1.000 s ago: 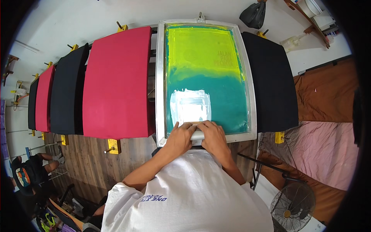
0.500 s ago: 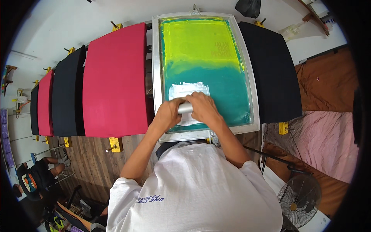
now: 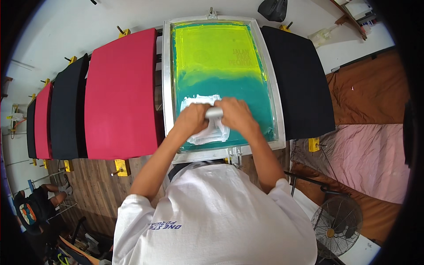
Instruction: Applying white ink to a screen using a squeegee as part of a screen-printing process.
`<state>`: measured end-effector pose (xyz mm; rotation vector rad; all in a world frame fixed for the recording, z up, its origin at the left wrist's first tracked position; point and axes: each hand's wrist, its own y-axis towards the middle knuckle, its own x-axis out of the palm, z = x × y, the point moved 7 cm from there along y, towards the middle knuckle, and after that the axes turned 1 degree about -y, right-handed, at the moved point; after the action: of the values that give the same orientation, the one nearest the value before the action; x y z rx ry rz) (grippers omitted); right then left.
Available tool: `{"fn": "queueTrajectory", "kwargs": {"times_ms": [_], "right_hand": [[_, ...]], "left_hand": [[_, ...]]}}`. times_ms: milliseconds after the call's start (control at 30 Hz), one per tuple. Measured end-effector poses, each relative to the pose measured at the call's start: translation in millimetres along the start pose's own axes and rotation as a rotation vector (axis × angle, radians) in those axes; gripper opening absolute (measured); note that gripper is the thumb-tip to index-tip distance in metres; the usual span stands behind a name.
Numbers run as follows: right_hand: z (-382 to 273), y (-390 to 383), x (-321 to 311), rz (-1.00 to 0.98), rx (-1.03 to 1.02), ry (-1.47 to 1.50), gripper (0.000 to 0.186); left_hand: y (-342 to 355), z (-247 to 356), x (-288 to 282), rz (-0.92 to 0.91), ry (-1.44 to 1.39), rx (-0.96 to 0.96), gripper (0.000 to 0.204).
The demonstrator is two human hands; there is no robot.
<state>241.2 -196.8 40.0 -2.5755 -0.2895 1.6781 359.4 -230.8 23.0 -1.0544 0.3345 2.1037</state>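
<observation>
A silver metal-framed printing screen (image 3: 167, 88) stands before me, its mesh teal with a yellow-green upper half. White ink (image 3: 215, 134) covers a patch of the near part of the mesh. Over that patch both hands grip a squeegee by its pale, metallic-looking handle (image 3: 215, 113). My left hand (image 3: 193, 119) wraps its left end, and my right hand (image 3: 235, 115) its right end. Both are closed, fingers curled over the handle. The squeegee's blade is hidden beneath the hands.
Left of the screen is a red fabric-covered board (image 3: 121, 92), with black and red ones beyond. A black board (image 3: 298, 81) is at the right. Yellow brackets (image 3: 122, 168) stick out below. A standing fan (image 3: 337, 225) is at lower right; a person (image 3: 42, 203) is at lower left.
My hands and the squeegee have slid away from me over the white patch, uncovering more white ink on the near side. The whole view has shifted a little.
</observation>
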Motion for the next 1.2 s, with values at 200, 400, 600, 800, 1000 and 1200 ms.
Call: {"fn": "queueTrajectory", "kwargs": {"times_ms": [200, 400, 600, 800, 1000, 1200], "right_hand": [[27, 19, 18, -0.104, 0.061, 0.104, 0.031], [2, -40, 33, -0.032, 0.043, 0.145, 0.035], [-13, -60, 33, -0.131, 0.095, 0.159, 0.039], [-12, -4, 15, -0.035, 0.027, 0.055, 0.023], [-19, -38, 43, 0.044, 0.001, 0.048, 0.046], [-44, -89, 40, -0.02, 0.04, 0.164, 0.055]], "left_hand": [[24, -14, 14, -0.083, -0.026, -0.015, 0.034], [-33, 4, 37, -0.022, -0.101, 0.04, 0.032], [-58, 26, 23, -0.173, -0.095, 0.024, 0.033], [-15, -13, 4, 0.033, -0.074, 0.002, 0.027], [-57, 2, 24, 0.148, -0.075, 0.067, 0.049], [-104, 29, 29, 0.101, 0.012, 0.128, 0.049]]}}
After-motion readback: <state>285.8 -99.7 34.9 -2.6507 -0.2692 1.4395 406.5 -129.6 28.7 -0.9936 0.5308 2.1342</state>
